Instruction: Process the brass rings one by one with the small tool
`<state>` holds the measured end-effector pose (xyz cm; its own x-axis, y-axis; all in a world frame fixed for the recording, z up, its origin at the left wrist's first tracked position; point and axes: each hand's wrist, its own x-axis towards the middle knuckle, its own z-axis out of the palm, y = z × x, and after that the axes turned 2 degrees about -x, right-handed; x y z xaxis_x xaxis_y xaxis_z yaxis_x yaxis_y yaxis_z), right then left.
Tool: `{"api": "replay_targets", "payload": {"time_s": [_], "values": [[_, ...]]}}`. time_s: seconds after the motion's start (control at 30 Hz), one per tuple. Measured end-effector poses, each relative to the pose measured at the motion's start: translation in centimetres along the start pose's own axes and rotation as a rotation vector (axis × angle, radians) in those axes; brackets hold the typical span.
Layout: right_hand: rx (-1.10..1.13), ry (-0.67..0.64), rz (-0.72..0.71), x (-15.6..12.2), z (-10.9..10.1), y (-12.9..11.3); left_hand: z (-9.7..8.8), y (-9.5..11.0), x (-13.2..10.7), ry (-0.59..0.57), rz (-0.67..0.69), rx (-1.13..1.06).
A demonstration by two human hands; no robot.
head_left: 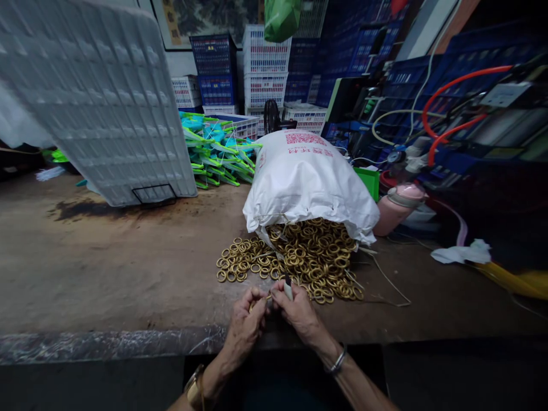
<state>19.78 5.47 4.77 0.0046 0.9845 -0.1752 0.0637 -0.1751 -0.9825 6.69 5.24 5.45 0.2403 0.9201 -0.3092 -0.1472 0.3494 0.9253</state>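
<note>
My left hand is closed, pinching a brass-coloured ring near the table's front edge. Close beside it, my right hand is also closed, around a small knife-like tool with a pale handle and a dark upper end. The fingertips of both hands nearly meet, and whatever is between them is too small to make out. Just beyond the hands lies a heap of brass-coloured rings, spilling from the mouth of a white woven sack that rests on its side.
A ribbed translucent panel leans in a black wire stand on the wooden table. Green plastic pieces are piled behind. At right are a pink bottle, hoses and loose string. Crates stand stacked behind.
</note>
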Motion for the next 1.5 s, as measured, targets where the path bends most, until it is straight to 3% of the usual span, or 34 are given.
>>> {"api": "replay_targets", "payload": {"time_s": [0.33, 0.47, 0.6, 0.73, 1.33, 1.5], "values": [[-0.131, -0.032, -0.059, 0.3, 0.0, -0.2, 0.0, 0.0, -0.5, -0.132, -0.079, -0.185], [-0.441, 0.071, -0.165, 0.0, -0.3, -0.2, -0.2, -0.1, -0.6, -0.082, -0.083, -0.221], [-0.763, -0.033, -0.299, -0.9, -0.2, 0.2, -0.2, -0.1, -0.8, -0.079, -0.051, -0.210], [-0.931, -0.072, -0.307, -1.3, 0.1, 0.3, -0.2, 0.0, -1.0, -0.066, -0.078, -0.181], [-1.097, -0.137, -0.199, -1.1, 0.1, -0.3, -0.3, -0.1, -0.7, 0.004, -0.006, 0.025], [-1.145, -0.113, -0.213, -0.5, 0.0, 0.9, -0.6, 0.5, -2.2, -0.011, -0.015, 0.036]]}}
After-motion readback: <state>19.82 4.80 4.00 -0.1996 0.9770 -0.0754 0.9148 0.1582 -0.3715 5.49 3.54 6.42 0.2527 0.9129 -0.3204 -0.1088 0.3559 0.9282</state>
